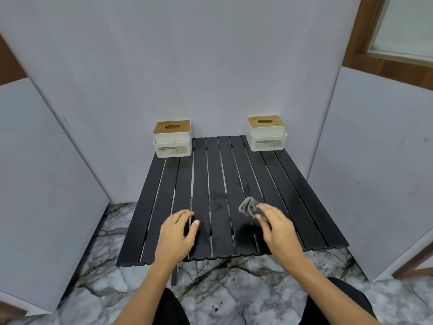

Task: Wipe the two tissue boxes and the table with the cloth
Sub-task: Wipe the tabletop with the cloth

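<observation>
Right hand (277, 227) pinches a folded cloth (248, 207) above the near right of the table (304, 198); left hand (179, 227) rests on the near slats, fingers relaxed. 2 boxes (172, 138) (267, 133) stand at the far corners, well apart. Grey panels (210, 66) enclose the black slatted top; marble floor (234, 292) lies below.

We see a low black slatted table (218, 174) standing on a marbled floor (234, 287) in the middle of the frame. Two white tissue boxes with wooden lids sit at its far corners, the left box (172, 139) and the right box (267, 134), well apart.
</observation>
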`<action>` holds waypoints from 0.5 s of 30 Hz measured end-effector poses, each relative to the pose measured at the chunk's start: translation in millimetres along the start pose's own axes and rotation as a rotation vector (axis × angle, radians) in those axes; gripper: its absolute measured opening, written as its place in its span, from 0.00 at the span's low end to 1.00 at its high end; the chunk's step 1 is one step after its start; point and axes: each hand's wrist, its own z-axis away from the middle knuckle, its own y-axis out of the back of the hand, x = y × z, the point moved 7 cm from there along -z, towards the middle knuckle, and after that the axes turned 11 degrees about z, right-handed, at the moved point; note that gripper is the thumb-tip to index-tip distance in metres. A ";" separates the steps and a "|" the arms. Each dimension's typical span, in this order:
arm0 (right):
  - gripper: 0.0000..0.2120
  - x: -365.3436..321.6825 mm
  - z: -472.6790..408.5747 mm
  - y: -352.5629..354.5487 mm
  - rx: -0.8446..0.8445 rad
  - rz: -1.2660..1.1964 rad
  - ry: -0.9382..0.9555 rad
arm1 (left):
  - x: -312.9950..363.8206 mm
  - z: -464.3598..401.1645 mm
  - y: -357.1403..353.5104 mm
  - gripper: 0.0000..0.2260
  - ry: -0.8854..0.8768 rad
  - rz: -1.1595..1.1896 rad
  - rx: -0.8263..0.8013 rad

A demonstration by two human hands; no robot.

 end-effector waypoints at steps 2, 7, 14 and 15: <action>0.13 6.0 -0.6 2.0 -0.036 0.118 -0.004 | 0.6 -0.1 0.9 0.25 -0.006 0.001 0.018; 0.24 3.2 16.1 -20.8 -0.259 0.288 0.057 | -1.6 0.3 2.5 0.25 0.010 -0.006 0.041; 0.24 16.9 6.4 -41.8 -0.404 0.349 0.081 | -11.6 1.2 5.5 0.34 0.111 -0.283 -0.036; 0.26 19.4 0.6 -45.2 -0.426 0.370 0.078 | -10.8 1.6 6.0 0.34 0.109 -0.288 -0.035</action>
